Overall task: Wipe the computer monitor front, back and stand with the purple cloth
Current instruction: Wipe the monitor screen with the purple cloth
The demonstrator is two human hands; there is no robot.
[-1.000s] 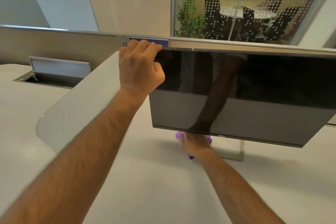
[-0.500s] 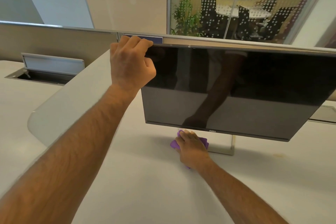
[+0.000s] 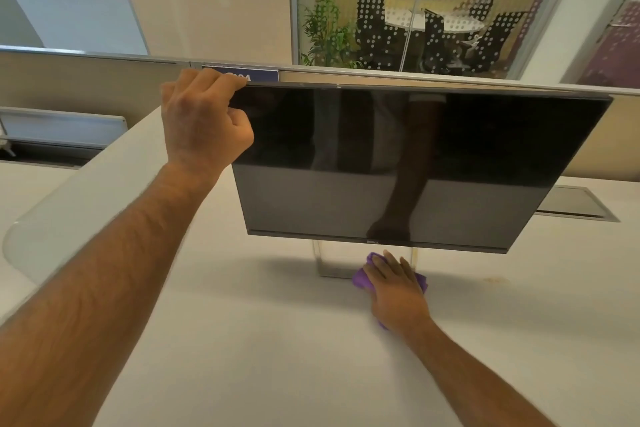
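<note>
- Two hands are at work on our monitor (image 3: pixel 415 163), which stands near the middle of the counter (image 3: pixel 259 340), its dark screen tipped to face down toward us.
- Our left hand (image 3: pixel 204 121) grips the monitor's top left corner, fingers curled over the upper edge and thumb against the screen.
- Our right hand (image 3: pixel 398 288) lies flat on the cloth (image 3: pixel 362 279), fingers spread, pressing it down.
- We see the purple cloth bunched under that palm at the right front corner of the stand (image 3: pixel 332 262), just below the screen's lower edge.
- Behind the monitor runs a low partition (image 3: pixel 86 80), and beyond it a glass wall (image 3: pixel 415 10) and a planter (image 3: pixel 69 14).
- A cable hatch (image 3: pixel 575 206) sits in the counter to the right.
</note>
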